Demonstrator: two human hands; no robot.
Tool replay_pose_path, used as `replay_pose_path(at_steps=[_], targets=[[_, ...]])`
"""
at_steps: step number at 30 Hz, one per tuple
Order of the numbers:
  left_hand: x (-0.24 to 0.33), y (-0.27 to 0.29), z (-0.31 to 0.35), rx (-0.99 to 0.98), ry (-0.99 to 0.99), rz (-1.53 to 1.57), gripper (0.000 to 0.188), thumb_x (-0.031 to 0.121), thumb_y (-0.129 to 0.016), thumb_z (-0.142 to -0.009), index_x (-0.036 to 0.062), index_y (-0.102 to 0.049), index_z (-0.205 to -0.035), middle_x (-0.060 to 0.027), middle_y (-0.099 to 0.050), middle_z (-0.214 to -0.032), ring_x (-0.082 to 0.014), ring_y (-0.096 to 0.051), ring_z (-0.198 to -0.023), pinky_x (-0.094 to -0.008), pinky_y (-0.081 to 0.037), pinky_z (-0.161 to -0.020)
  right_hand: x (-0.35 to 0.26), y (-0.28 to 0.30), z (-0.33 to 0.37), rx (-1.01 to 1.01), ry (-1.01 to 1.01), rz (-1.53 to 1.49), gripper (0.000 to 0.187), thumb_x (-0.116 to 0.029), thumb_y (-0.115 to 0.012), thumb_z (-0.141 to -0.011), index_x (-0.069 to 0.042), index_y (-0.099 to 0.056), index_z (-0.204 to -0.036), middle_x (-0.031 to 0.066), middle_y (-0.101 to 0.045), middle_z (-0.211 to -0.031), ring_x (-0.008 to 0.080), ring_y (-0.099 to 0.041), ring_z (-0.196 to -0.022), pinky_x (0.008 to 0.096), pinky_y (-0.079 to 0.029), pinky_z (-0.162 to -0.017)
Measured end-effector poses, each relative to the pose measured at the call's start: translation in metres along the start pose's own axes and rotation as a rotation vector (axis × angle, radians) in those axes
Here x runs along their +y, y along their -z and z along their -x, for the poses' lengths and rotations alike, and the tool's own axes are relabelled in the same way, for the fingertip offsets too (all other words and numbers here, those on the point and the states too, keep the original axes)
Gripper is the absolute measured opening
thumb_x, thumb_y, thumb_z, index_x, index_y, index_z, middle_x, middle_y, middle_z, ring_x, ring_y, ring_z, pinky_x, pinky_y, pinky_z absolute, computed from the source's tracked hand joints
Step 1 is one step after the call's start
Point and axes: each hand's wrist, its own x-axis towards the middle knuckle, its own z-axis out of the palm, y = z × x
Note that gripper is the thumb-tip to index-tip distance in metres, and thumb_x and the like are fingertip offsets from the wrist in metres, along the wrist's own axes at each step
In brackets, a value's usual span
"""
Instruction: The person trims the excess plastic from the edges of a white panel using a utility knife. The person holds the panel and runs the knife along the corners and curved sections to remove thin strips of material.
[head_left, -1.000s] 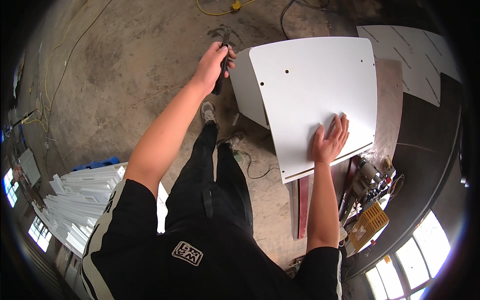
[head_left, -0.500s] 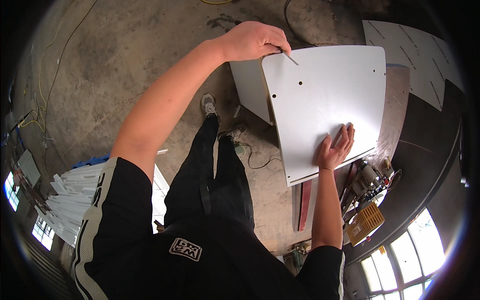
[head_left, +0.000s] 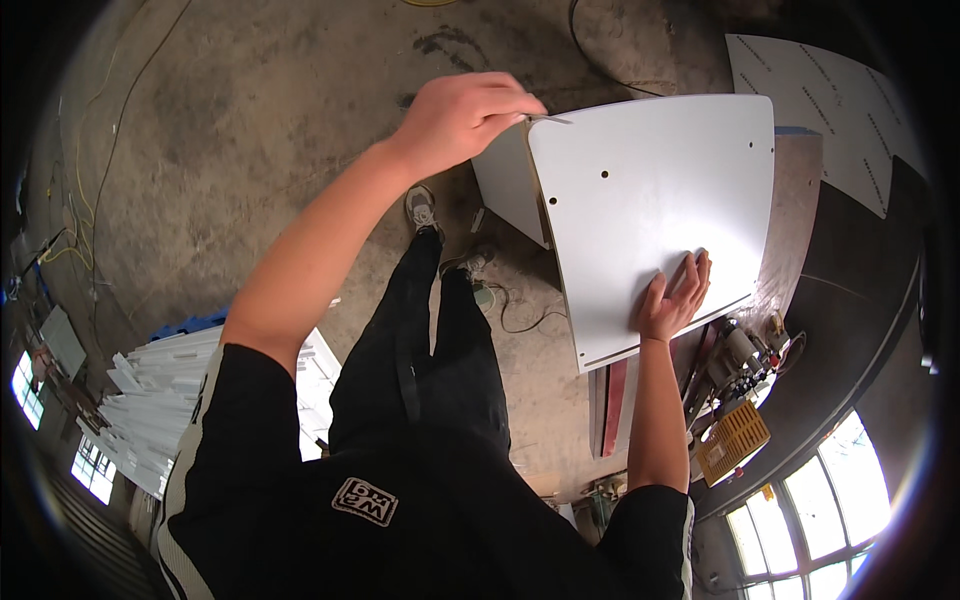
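Observation:
A white panel [head_left: 665,190] with rounded far corners and a few small dark holes lies in front of me, to the right. My left hand [head_left: 465,115] is closed at the panel's far left corner, pinching a thin, flat metal strip [head_left: 556,120] like a blade. That strip reaches over the corner's edge; its grip end is hidden in my fingers. Flat on the panel's near right part rests my right hand [head_left: 676,297], fingers apart and holding nothing.
Beneath the panel a second white board [head_left: 508,190] stands on the concrete floor. A machine with a yellow slotted box [head_left: 733,441] is at right. White strips [head_left: 175,410] are piled at left, and a printed sheet [head_left: 815,110] lies far right. A cable [head_left: 525,328] runs near my feet.
My left hand has moved left and slightly nearer, drawing the strip along the panel's far left corner, and the strip lies flatter. My right hand stays on the panel.

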Motion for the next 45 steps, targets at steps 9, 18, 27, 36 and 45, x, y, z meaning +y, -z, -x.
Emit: replay_pose_path(at_steps=[9, 18, 27, 36, 45], targets=[[0.001, -0.007, 0.0, -0.054, -0.216, -0.311, 0.021, 0.005, -0.076, -0.093, 0.0184, -0.082, -0.107, 0.002, -0.078, -0.103, -0.0237, -0.075, -0.094, -0.0366, -0.06, -0.075, 0.001, 0.001, 0.001, 0.0, -0.007, 0.006, 0.06, -0.036, -0.064, -0.098, -0.01, -0.057, -0.151, 0.0208, -0.052, -0.165, 0.0433, -0.046, -0.155, 0.0573, -0.032, -0.13], [-0.001, -0.006, -0.012, -0.006, -0.121, -0.12, 0.016, 0.005, -0.076, -0.096, 0.0163, -0.083, -0.106, 0.0026, -0.077, -0.1, -0.0228, -0.073, -0.093, -0.0385, -0.057, -0.079, 0.0, 0.001, 0.001, -0.004, -0.014, 0.0, 0.061, -0.035, -0.065, -0.095, -0.01, -0.059, -0.151, 0.0204, -0.053, -0.165, 0.0425, -0.047, -0.155, 0.0563, -0.032, -0.13], [0.01, -0.025, 0.045, -0.09, -0.189, -0.256, 0.031, -0.001, -0.072, -0.083, 0.0184, -0.083, -0.104, 0.0038, -0.076, -0.101, -0.0227, -0.072, -0.102, -0.0386, -0.056, -0.087, 0.001, 0.001, 0.0, -0.015, -0.025, 0.013, 0.061, -0.034, -0.065, -0.095, -0.008, -0.059, -0.15, 0.0202, -0.053, -0.165, 0.043, -0.046, -0.155, 0.0562, -0.032, -0.13], [0.003, -0.015, -0.015, -0.065, -0.075, -0.083, 0.019, 0.001, -0.075, -0.095, 0.013, -0.081, -0.108, -0.0005, -0.077, -0.101, -0.0262, -0.072, -0.094, -0.0377, -0.058, -0.078, 0.004, 0.0, 0.001, 0.003, 0.008, 0.0, 0.061, -0.036, -0.065, -0.096, -0.009, -0.059, -0.15, 0.0202, -0.053, -0.165, 0.0427, -0.047, -0.155, 0.0565, -0.032, -0.13], [0.022, -0.058, 0.041, 0.243, 0.09, -0.373, 0.029, -0.001, -0.076, -0.089, 0.0207, -0.081, -0.108, 0.0, -0.073, -0.098, -0.0258, -0.072, -0.093, -0.0398, -0.059, -0.08, 0.004, 0.002, 0.0, -0.014, 0.02, 0.001, 0.06, -0.039, -0.063, -0.099, -0.012, -0.056, -0.153, 0.0192, -0.051, -0.167, 0.0429, -0.046, -0.155, 0.0544, -0.034, -0.129]])
